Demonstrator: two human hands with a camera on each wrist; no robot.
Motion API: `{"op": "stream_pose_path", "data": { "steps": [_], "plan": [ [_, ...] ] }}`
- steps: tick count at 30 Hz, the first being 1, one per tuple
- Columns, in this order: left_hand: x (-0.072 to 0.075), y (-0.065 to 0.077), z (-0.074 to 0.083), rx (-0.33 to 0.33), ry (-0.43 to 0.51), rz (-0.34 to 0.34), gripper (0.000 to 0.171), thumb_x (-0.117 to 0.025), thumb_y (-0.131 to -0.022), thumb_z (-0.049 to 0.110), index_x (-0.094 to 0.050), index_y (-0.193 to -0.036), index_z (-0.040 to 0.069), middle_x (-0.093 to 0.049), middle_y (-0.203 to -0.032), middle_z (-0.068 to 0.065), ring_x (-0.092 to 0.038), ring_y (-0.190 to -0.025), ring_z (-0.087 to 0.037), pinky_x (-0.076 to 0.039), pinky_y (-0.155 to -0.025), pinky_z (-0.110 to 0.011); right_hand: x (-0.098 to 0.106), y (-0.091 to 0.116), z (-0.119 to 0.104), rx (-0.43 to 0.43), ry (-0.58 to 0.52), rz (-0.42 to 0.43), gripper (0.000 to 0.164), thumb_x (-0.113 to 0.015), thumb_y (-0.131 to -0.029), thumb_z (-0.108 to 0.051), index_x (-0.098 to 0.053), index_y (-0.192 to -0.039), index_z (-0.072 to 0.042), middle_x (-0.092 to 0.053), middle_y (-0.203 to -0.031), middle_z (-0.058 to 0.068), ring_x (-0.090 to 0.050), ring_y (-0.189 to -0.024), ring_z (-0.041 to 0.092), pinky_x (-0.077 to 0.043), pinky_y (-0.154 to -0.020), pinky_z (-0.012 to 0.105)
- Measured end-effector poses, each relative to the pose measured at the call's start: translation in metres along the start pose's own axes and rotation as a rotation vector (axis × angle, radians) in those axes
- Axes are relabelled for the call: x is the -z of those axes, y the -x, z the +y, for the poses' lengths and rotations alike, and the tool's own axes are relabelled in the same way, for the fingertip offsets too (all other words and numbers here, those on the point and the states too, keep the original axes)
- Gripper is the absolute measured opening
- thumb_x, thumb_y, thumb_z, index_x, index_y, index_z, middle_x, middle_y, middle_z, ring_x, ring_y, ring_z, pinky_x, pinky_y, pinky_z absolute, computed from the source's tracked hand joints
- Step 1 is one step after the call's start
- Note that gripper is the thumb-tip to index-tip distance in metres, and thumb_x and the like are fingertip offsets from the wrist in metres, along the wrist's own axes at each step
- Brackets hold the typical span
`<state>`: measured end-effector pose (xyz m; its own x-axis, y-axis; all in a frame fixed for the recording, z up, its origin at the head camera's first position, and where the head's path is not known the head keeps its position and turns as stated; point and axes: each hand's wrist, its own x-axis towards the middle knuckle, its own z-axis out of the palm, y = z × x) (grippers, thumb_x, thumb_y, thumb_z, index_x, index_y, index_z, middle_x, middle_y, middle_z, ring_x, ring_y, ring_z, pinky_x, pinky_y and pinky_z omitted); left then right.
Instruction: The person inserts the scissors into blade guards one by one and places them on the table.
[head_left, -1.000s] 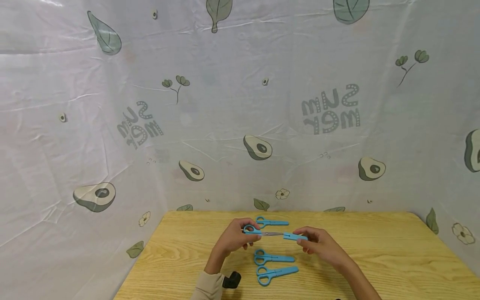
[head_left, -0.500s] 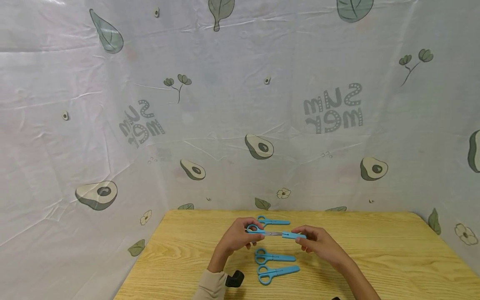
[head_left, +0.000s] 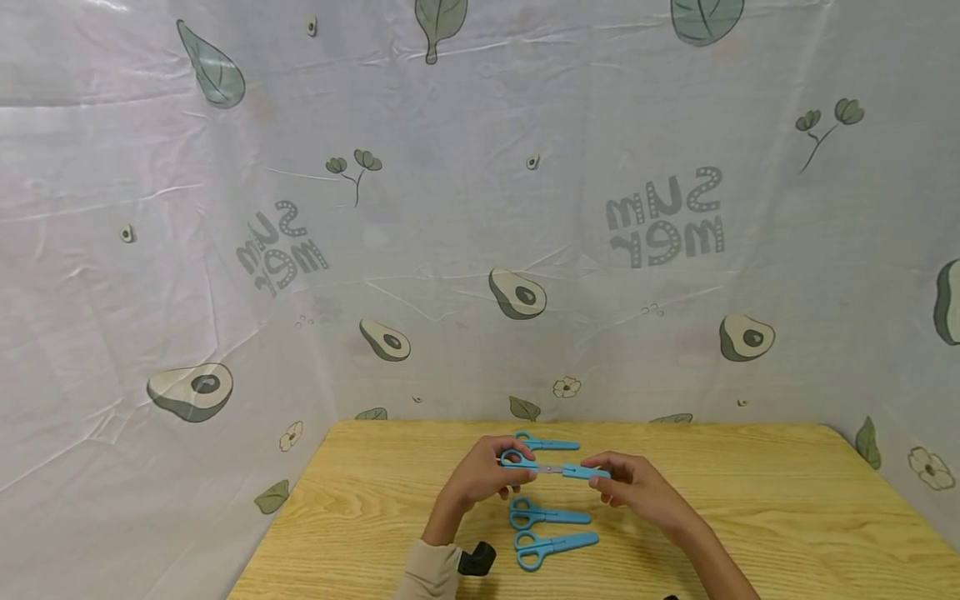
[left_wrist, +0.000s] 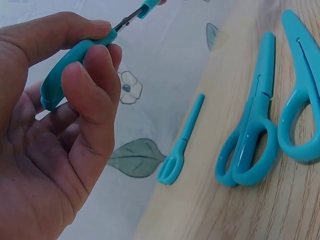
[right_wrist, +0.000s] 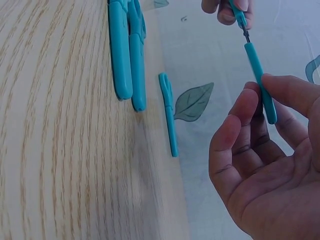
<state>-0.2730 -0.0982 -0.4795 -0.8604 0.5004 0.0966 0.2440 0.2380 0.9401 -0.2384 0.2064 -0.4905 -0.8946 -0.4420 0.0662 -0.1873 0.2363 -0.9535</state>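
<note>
My left hand (head_left: 483, 477) pinches the blue handles of a pair of scissors (left_wrist: 75, 62) between thumb and fingers. The metal blades (head_left: 550, 469) point right, and their front part is hidden inside a blue blade cover (head_left: 583, 472). That cover is pinched by my right hand (head_left: 633, 487), with the thumb on one side and fingertips on the other, as the right wrist view shows. A short stretch of bare blade shows between the handles and the cover. Both hands hold the pieces above the table.
On the wooden table (head_left: 750, 517) lie three more covered blue scissors: one pair (head_left: 555, 445) behind the hands, a second pair (head_left: 555, 516) in front, and a third pair (head_left: 557, 546) nearest me. A printed white curtain (head_left: 450, 208) hangs behind the table.
My left hand has moved right with the scissors, so the blades have slid deeper into the cover and less metal shows. The right hand has shifted only slightly left.
</note>
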Motion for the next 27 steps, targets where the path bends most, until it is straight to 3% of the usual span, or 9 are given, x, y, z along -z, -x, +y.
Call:
{"op": "stream_pose_path", "data": {
  "steps": [17, 27],
  "plan": [
    [-0.0014, -0.0016, -0.0003, 0.007, 0.005, -0.001, 0.016, -0.081, -0.097, 0.015, -0.077, -0.112, 0.01, -0.064, -0.089, -0.001, -0.066, -0.065, -0.017, -0.055, -0.054, -0.033, -0.0063, -0.0039, -0.0065, 0.023, 0.008, -0.011, 0.042, -0.065, -0.109, -0.019, -0.061, -0.142, 0.006, -0.063, -0.098, 0.005, -0.063, -0.084, 0.021, -0.059, -0.074, 0.034],
    [-0.0045, -0.0028, 0.0035, 0.035, 0.021, -0.002, 0.014, -0.081, -0.098, 0.015, -0.077, -0.111, 0.012, -0.064, -0.088, -0.002, -0.066, -0.065, -0.017, -0.054, -0.055, -0.031, -0.0087, -0.006, -0.0063, 0.013, 0.013, -0.011, 0.043, -0.064, -0.109, -0.02, -0.06, -0.143, 0.006, -0.063, -0.1, 0.01, -0.063, -0.084, 0.022, -0.058, -0.072, 0.034]
  ]
}}
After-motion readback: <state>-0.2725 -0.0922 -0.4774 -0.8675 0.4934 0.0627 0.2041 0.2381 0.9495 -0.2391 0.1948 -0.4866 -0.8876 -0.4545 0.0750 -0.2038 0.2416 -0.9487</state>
